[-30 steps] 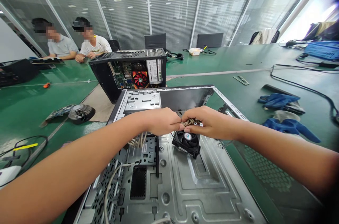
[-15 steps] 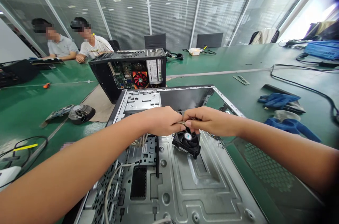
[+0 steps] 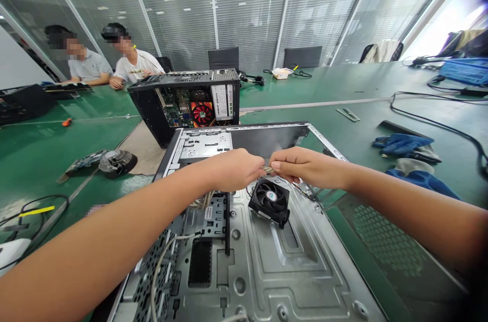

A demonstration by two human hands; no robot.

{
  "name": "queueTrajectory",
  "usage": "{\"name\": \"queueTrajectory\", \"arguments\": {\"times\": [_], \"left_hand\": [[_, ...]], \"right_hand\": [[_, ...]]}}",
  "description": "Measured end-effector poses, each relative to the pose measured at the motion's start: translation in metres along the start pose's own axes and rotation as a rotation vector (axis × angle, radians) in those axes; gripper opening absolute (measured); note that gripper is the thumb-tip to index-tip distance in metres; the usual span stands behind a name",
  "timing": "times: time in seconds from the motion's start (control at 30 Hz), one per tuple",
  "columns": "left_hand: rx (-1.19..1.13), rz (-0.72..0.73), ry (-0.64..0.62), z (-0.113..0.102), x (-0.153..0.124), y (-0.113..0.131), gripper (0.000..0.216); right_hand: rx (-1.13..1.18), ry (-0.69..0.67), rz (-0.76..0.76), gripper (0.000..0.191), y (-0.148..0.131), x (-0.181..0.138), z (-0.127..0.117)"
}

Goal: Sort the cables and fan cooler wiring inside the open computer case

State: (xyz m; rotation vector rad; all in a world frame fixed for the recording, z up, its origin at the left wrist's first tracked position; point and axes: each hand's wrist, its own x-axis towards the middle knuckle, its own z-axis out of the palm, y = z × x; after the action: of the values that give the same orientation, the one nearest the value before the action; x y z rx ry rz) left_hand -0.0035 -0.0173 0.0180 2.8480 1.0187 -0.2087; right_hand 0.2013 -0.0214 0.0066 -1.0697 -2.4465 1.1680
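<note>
Both hands are closed on a twisted bundle of pale cable (image 3: pixel 268 170) above an open computer case (image 3: pixel 305 276) lying on its side. My left hand (image 3: pixel 242 168) grips it from the left, with its fingertips mostly hidden. From the right, my right hand (image 3: pixel 295 164) pinches it between thumb and fingers. Just below the hands, a black cooling fan (image 3: pixel 270 197) rests tilted on the case floor. Grey wires (image 3: pixel 204 202) lie beside a metal drive bracket (image 3: pixel 215 218) under my left forearm. Thin coloured wires run under my right hand.
A second computer case (image 3: pixel 183 103) with a red fan stands upright behind. Left are a heatsink fan (image 3: pixel 117 162) and cables; right are blue gloves (image 3: pixel 404 145), a mesh side panel (image 3: pixel 389 240) and a long black cable (image 3: pixel 438 108). Two people sit at the far left.
My hands have moved slightly apart and up, my right hand shifting right. More of the pale cable bundle and the black fan now shows. Both hands keep their grip.
</note>
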Motion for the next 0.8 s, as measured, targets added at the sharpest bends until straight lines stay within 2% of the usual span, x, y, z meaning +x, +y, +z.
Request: {"name": "queueTrajectory", "arguments": {"times": [0.17, 0.37, 0.47, 0.63, 0.8], "left_hand": [[0.031, -0.063, 0.012, 0.001, 0.0, 0.003, 0.037], [-0.121, 0.038, -0.054, -0.005, -0.001, -0.003, 0.037], [-0.135, 0.039, -0.082, -0.006, -0.002, -0.003, 0.035], [0.059, -0.113, -0.024, 0.0, -0.001, 0.002, 0.036], [0.232, -0.097, 0.103, 0.005, -0.002, 0.005, 0.032]], "right_hand": [[0.043, 0.005, 0.034, 0.033, 0.002, 0.0, 0.0], [-0.041, 0.027, 0.053, 0.028, 0.0, 0.001, 0.004], [-0.09, 0.026, 0.042, 0.027, -0.002, 0.001, 0.005], [-0.035, 0.012, 0.084, 0.03, -0.001, 0.002, 0.003], [0.124, -0.011, 0.062, 0.038, 0.002, 0.002, -0.001]]}}
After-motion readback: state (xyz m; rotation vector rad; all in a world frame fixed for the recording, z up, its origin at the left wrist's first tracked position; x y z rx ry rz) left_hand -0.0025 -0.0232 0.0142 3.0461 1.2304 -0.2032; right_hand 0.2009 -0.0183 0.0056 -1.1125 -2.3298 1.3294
